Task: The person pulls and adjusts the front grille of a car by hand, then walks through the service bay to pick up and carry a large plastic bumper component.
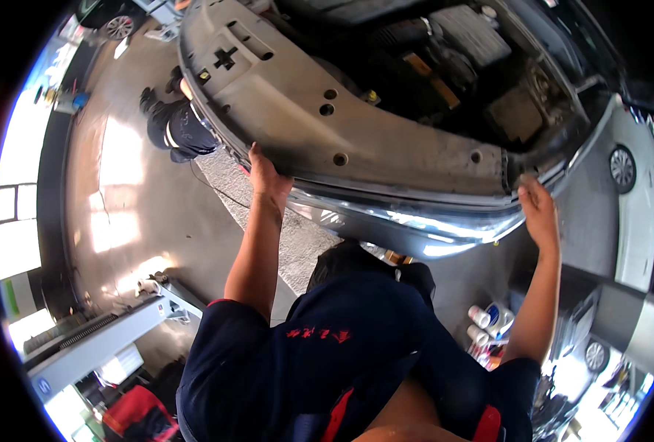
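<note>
A grey car front bumper cover (305, 110) stretches across the upper middle of the view, in front of an open engine bay (459, 66). My left hand (266, 173) grips its lower edge left of centre. My right hand (537, 206) holds the same edge at the right end. Both arms reach up from my dark blue shirt. The shiny painted lip of the bumper (415, 225) runs between my hands.
Another person (176, 125) in dark clothes crouches by the bumper's left end. A grey lift arm (113, 335) lies on the floor at lower left. Spray cans and bottles (489, 324) stand at lower right. A white car (640, 169) is parked at the right.
</note>
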Tool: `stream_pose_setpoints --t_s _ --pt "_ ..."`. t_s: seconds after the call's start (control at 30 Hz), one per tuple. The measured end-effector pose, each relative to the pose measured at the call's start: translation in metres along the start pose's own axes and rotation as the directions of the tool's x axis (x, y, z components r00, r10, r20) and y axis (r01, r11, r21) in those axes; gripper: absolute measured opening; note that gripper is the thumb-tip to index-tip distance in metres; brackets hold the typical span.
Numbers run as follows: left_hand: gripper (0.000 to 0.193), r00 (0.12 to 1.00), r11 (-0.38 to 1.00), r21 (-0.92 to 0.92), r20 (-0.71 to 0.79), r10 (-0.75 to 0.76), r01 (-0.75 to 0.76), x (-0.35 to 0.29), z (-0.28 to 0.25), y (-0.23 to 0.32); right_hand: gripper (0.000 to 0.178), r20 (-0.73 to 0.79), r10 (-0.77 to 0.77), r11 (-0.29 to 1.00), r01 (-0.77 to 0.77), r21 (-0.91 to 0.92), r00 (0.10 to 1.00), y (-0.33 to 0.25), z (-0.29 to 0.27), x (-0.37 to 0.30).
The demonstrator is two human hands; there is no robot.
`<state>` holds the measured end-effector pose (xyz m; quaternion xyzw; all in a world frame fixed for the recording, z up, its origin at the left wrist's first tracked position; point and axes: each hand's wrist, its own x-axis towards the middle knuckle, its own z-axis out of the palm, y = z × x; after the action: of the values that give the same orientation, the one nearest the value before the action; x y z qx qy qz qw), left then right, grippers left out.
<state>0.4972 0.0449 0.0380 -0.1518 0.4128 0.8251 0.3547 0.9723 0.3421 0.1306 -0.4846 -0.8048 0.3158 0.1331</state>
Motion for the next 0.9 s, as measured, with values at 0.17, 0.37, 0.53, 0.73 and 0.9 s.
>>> stream_pose_setpoints --t_s 0.17,0.37,0.53,0.73,0.9 --pt "0.057 0.992 0.996 -0.016 -0.098 0.085 -0.087 0.002 0.003 -0.014 0.043 0.099 -0.095 0.995 0.093 0.027 0.991 -0.025 0.016 0.001" --pt "0.039 0.631 0.572 0.704 -0.226 0.742 -0.421 0.015 -0.004 -0.045 0.042 0.199 -0.080 0.889 -0.020 0.458 0.977 -0.010 0.004 0.014" --pt "0.052 0.214 -0.499 0.863 0.503 0.837 -0.077 -0.039 0.020 -0.105 0.049 0.289 -0.187 0.783 -0.035 0.621 0.939 -0.001 0.011 0.022" --pt "0.113 0.429 -0.583 0.252 0.884 -0.187 -0.772 -0.179 0.167 -0.217 0.046 0.302 -0.242 0.691 -0.055 0.721 0.922 0.022 -0.004 0.029" --pt "0.124 0.403 -0.719 0.125 0.886 -0.229 -0.683 -0.168 0.219 -0.233 0.046 0.329 -0.310 0.755 0.020 0.656 0.892 0.008 -0.019 0.035"
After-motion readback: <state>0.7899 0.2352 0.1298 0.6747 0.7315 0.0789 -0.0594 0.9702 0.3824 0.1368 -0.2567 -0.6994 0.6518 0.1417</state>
